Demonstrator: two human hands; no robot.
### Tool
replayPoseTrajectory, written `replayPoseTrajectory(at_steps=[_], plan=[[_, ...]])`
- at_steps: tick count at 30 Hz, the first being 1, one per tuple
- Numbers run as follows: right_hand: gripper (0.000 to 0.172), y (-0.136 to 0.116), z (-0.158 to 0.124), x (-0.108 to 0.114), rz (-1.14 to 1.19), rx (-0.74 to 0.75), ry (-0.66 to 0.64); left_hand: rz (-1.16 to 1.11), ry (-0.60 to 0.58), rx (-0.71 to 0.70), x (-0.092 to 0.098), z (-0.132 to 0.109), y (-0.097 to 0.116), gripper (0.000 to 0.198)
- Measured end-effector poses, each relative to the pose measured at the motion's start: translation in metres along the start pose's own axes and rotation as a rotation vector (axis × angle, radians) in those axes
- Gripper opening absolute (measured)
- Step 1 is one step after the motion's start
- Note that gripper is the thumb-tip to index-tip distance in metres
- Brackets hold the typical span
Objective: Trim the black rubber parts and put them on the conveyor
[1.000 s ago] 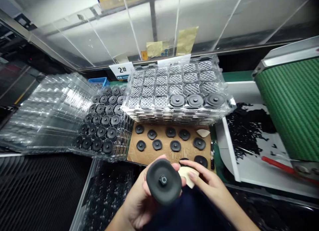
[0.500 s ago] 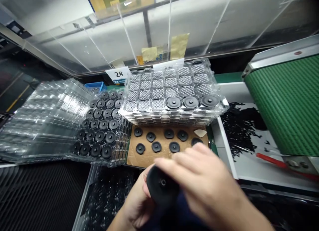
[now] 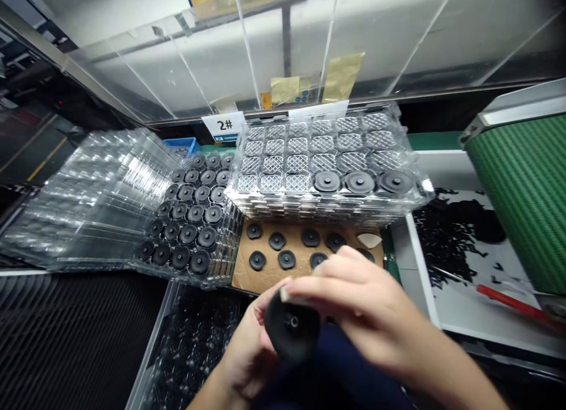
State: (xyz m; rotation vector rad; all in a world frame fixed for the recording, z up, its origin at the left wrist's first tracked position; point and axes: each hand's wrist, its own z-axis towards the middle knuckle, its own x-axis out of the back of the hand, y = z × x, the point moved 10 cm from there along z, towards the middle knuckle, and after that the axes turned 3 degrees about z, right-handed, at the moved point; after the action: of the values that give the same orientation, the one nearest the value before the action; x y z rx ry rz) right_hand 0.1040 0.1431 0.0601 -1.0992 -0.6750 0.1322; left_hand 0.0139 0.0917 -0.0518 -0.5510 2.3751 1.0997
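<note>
My left hand (image 3: pixel 250 345) is closed around the edge of a round black rubber-like part (image 3: pixel 289 330), holding it tilted with its small central hub toward me. The fingers of my right hand (image 3: pixel 367 301) are pressed together at the part's upper rim. A small pale spot shows at their tip; whether it is a nail or a held piece I cannot tell. Just beyond my hands lies a brown cardboard sheet (image 3: pixel 239 274) with several similar black parts (image 3: pixel 286 259) in two rows. A cream fan-shaped piece (image 3: pixel 369 240) rests at its right end.
Behind the cardboard is a stack of clear trays (image 3: pixel 274 183), its top one holding three black parts. Filled trays (image 3: pixel 190 233) stand left, with tilted clear trays (image 3: pixel 88 203) leaning over. Rightward are a white bin (image 3: pixel 460 310) of black scraps, a red-handled tool (image 3: pixel 508 301) and a green belt (image 3: pixel 526 203).
My view has shifted, moving the trays and cardboard rightward in the picture. My right fingers have moved onto the part's upper rim, while my left hand still holds the part.
</note>
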Motion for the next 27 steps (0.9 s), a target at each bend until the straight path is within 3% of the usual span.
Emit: replayPoseTrajectory(at_steps=[3,6,9,11,13,15,17,20,21,24,25,27], plan=[[0.020,0.050,-0.031,-0.006,0.201,-0.273,0.002,-0.209,-0.046,0.003,0.002,-0.006,0.000,0.056],[0.019,0.095,-0.072,-0.028,0.430,-0.566,0.077,-0.312,-0.050,0.013,0.005,-0.010,0.002,0.050],[0.026,0.112,-0.093,-0.034,0.377,-0.751,0.212,-0.295,0.035,0.062,0.009,-0.012,-0.002,0.049],[0.024,0.092,-0.081,-0.017,0.227,-0.656,0.343,-0.264,0.072,0.080,0.008,-0.012,-0.005,0.051],[0.027,0.051,-0.058,0.000,0.082,-0.420,0.444,-0.211,0.098,0.065,0.007,-0.011,-0.007,0.055],[0.032,0.003,-0.036,0.006,0.006,-0.114,0.463,-0.155,0.113,0.015,0.007,-0.009,-0.007,0.059],[0.029,-0.022,-0.021,-0.005,-0.014,0.028,0.342,-0.128,0.136,-0.047,0.011,-0.008,-0.006,0.058],[0.026,-0.016,-0.010,-0.029,-0.021,-0.055,0.086,-0.137,0.181,-0.050,0.014,-0.006,-0.012,0.053],[0.025,-0.013,-0.008,-0.029,-0.041,-0.078,0.086,-0.129,0.177,-0.029,0.012,-0.006,-0.015,0.049],[0.027,-0.018,-0.011,-0.012,-0.086,-0.010,0.268,-0.108,0.159,0.039,0.006,-0.005,-0.023,0.039],[0.028,-0.019,-0.014,-0.012,-0.068,0.007,0.265,-0.114,0.163,0.046,0.006,-0.005,-0.023,0.042],[0.028,-0.019,-0.020,-0.020,0.000,0.018,0.134,-0.161,0.163,0.047,0.010,-0.006,-0.022,0.055]])
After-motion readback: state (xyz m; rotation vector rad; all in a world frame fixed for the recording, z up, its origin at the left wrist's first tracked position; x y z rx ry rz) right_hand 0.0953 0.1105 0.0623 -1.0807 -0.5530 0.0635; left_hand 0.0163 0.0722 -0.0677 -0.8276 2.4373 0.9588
